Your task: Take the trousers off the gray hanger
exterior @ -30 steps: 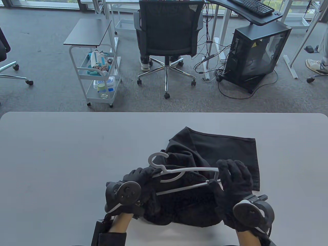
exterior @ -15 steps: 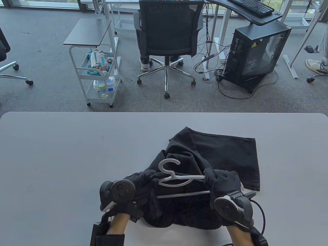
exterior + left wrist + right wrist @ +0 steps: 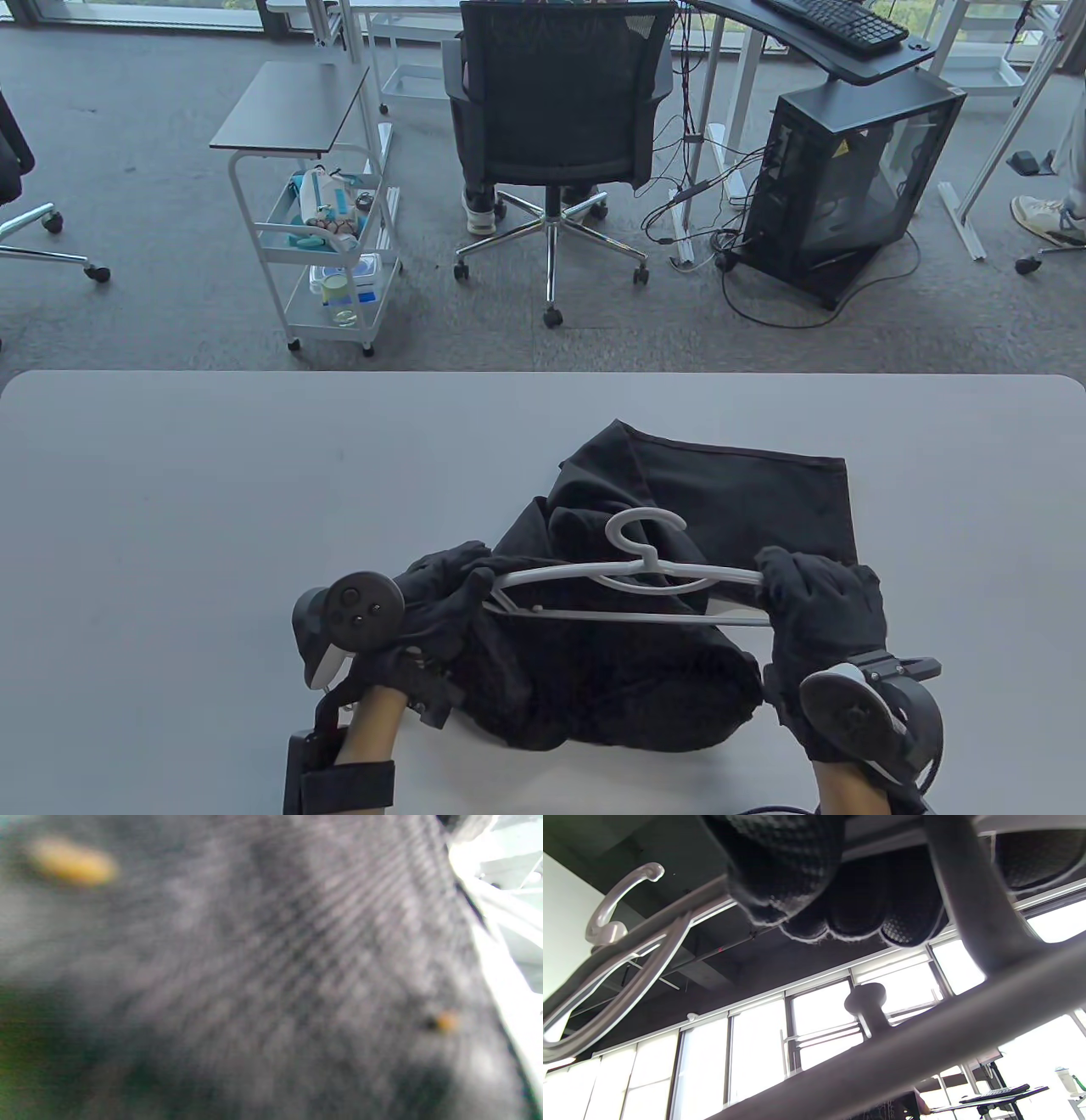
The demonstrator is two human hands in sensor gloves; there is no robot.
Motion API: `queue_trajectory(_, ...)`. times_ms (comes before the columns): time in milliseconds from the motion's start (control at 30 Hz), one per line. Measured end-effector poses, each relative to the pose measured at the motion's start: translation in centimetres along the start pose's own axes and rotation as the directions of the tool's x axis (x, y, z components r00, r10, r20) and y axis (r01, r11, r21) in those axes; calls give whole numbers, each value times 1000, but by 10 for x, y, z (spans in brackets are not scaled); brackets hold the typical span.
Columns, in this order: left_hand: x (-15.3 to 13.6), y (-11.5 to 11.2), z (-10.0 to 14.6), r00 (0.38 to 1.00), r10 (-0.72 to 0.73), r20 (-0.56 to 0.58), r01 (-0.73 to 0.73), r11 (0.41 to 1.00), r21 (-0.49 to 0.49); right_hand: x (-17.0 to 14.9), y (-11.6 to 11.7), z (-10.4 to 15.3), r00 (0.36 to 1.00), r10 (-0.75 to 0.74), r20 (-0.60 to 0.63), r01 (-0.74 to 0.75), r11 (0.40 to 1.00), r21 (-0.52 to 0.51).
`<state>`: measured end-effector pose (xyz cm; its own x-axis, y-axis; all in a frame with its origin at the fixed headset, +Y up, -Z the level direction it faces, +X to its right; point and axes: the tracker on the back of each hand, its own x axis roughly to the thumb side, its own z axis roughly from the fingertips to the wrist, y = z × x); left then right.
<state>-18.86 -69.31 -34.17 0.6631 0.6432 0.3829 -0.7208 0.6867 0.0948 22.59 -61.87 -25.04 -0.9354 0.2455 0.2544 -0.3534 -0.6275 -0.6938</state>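
Right hand [image 3: 819, 607] curls its fingers round the gray hanger [image 3: 632, 581]'s right end, over the bunched trousers [image 3: 645, 594] near mid-table. Left hand [image 3: 441, 594] grabs cloth at the left end. Probably slide the hanger right, keeping the cloth pinned.

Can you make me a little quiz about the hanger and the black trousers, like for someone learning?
1. True or false: the right hand grips one end of the gray hanger.
2. What do the black trousers lie on? A) the chair B) the table C) the cart
3. Fill in: the left hand is at the hanger's ____ end, seen from the table view.

Key: 1 true. 2 B. 3 left.
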Motion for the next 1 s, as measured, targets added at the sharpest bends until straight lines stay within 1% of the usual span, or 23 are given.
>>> queue_trajectory(33, -1, 3, 2, 1000, 6, -21, -4, 998, 70, -6, -5, -3, 1000, -12, -17, 12, 1000, 4)
queue_trajectory(67, -2, 6, 3, 999, 11, -50, -5, 993, 114, -15, -11, -5, 998, -12, -69, 13, 1000, 13)
queue_trajectory(100, -5, 9, 4, 997, 20, -70, -10, 991, 134, -27, -18, -5, 991, -33, -132, 35, 999, 6)
queue_trajectory(167, -10, 11, 2, 996, 52, -72, -44, 993, 112, -49, -25, -3, 958, -137, -252, 135, 990, -25)
queue_trajectory(200, -12, 10, 2, 996, 56, -73, -50, 996, 80, -62, -25, 0, 914, -237, -329, 232, 971, -56)
queue_trajectory(233, -13, 9, 2, 996, 49, -76, -44, 997, 67, -73, -24, 2, 868, -309, -388, 293, 951, -102)
queue_trajectory(267, -12, 10, 3, 996, 48, -77, -41, 995, 87, -83, -21, 6, 828, -343, -444, 327, 938, -114)
queue_trajectory(300, -10, 10, 4, 996, 48, -69, -41, 995, 93, -87, -19, 8, 813, -360, -457, 346, 931, -117)
queue_trajectory(367, -7, 13, 7, 997, 48, -53, -43, 994, 102, -102, -8, 13, 712, -448, -541, 478, 874, -94)
queue_trajectory(400, -6, 15, 9, 998, 41, -43, -36, 992, 118, -109, 0, 17, 638, -496, -589, 529, 838, -133)
queue_trajectory(433, -5, 15, 11, 999, 30, -38, -25, 992, 127, -111, 2, 18, 620, -497, -607, 530, 836, -143)
queue_trajectory(567, -4, 17, 19, 999, -29, -19, 31, 991, 132, -125, 19, 26, 583, -381, -717, 486, 871, -68)
queue_trajectory(600, -3, 17, 21, 999, -37, -17, 39, 990, 132, -127, 23, 27, 580, -342, -739, 478, 878, -31)
queue_trajectory(667, -3, 17, 23, 999, -48, -15, 50, 989, 136, -134, 34, 34, 544, -269, -795, 474, 880, 27)
queue_trajectory(733, -3, 17, 24, 999, -44, -10, 45, 988, 145, -138, 43, 40, 499, -194, -844, 482, 872, 84)
queue_trajectory(833, -4, 17, 23, 999, -42, -13, 43, 988, 145, -143, 57, 46, 458, -67, -887, 484, 855, 185)
queue_trajectory(867, -5, 18, 23, 999, -38, -15, 40, 989, 144, -144, 60, 47, 454, -49, -890, 484, 852, 200)
queue_trajectory(900, -6, 18, 23, 999, -33, -15, 35, 989, 143, -145, 65, 49, 432, -15, -902, 490, 843, 221)
queue_trajectory(967, -6, 18, 23, 999, -31, -18, 33, 989, 143, -146, 75, 53, 421, 52, -905, 500, 820, 279)
queue_trajectory(1000, -6, 18, 23, 999, -31, -18, 34, 989, 144, -146, 81, 55, 429, 86, -899, 498, 808, 315)
